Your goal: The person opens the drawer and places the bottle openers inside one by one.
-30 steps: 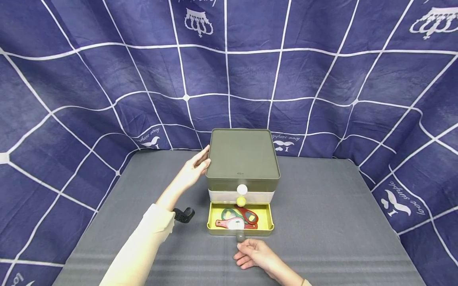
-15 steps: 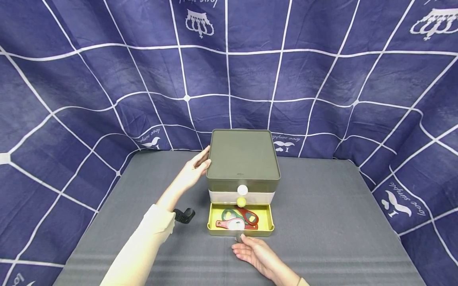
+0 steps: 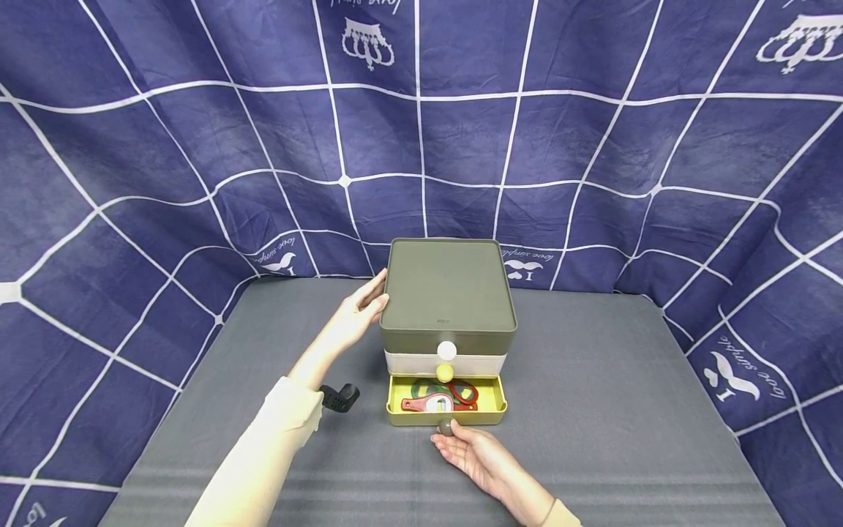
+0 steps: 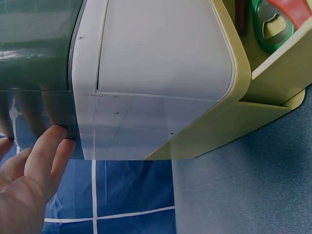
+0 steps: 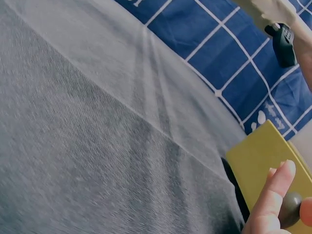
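Note:
A small drawer unit (image 3: 450, 285) with a dark olive top stands mid-table. Its lowest drawer (image 3: 497, 419), yellow inside, is pulled partly out. In it lie a red-handled tool with a clear round head (image 3: 416, 403), a green-rimmed oval piece (image 4: 261, 41) and a red-rimmed oval one (image 3: 469, 388). My right hand (image 3: 484, 462) pinches this drawer's dark round knob (image 3: 446, 427) between thumb and finger. Against the unit's left side, my left hand (image 3: 353, 316) rests with its fingertips, fingers extended, as the left wrist view also shows.
Above the pulled-out drawer are a white knob (image 3: 446, 350) and a yellow knob (image 3: 445, 373) on the unit's front. A black strap-like band (image 3: 339, 397) shows at the left wrist. Grey cloth (image 3: 593, 380) covers the table; a blue gridded curtain (image 3: 461, 139) hangs behind.
The bottom drawer has slid slightly inward, and its contents have moved with it. My right hand has shifted its fingers on the knob and moved forward. The left hand stays in place.

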{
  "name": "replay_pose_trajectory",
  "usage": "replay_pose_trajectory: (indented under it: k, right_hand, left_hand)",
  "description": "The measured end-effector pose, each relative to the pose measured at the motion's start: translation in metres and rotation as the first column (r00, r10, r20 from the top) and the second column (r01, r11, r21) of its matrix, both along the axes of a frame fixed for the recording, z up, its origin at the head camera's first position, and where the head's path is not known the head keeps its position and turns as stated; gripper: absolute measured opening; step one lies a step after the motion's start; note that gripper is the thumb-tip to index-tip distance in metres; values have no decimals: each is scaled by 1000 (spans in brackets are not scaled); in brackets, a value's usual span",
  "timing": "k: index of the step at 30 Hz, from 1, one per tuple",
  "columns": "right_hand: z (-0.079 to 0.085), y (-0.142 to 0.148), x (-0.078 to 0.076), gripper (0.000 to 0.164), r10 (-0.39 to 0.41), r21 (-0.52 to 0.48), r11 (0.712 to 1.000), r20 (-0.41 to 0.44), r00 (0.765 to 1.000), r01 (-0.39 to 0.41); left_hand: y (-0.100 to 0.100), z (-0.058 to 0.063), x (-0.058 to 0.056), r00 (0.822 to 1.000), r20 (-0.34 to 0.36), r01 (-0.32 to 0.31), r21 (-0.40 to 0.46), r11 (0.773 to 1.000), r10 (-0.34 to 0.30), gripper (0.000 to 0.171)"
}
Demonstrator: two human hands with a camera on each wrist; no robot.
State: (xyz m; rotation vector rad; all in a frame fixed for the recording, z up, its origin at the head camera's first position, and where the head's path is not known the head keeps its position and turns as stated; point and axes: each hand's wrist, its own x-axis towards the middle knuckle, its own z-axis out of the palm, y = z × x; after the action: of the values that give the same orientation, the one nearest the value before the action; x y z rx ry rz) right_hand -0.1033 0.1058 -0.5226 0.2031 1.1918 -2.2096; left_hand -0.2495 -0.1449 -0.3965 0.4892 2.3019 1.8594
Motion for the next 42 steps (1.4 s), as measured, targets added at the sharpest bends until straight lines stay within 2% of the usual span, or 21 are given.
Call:
replay_pose_trajectory:
  k: [4, 13, 24, 42]
  right_hand:
    - [0, 0, -8, 24, -3, -6, 1000, 1, 1000, 3]
    - [-1, -6, -33, 29, -33, 18, 999, -13, 999, 33]
    - [-3, -9, -52, 29, -54, 38, 998, -42, 998, 56]
    - [-3, -4, -54, 25, -27, 20, 999, -34, 999, 27]
  left_hand:
    - [0, 0, 0, 1000, -1, 3, 13, 1000, -3, 55]
    - [0, -1, 1, 1000, 3, 5, 20, 1000, -5, 55]
    - [1, 1, 0, 1000, 3, 4, 28, 1000, -4, 55]
    - [0, 0, 1, 1000, 1, 0, 19, 1000, 0, 55]
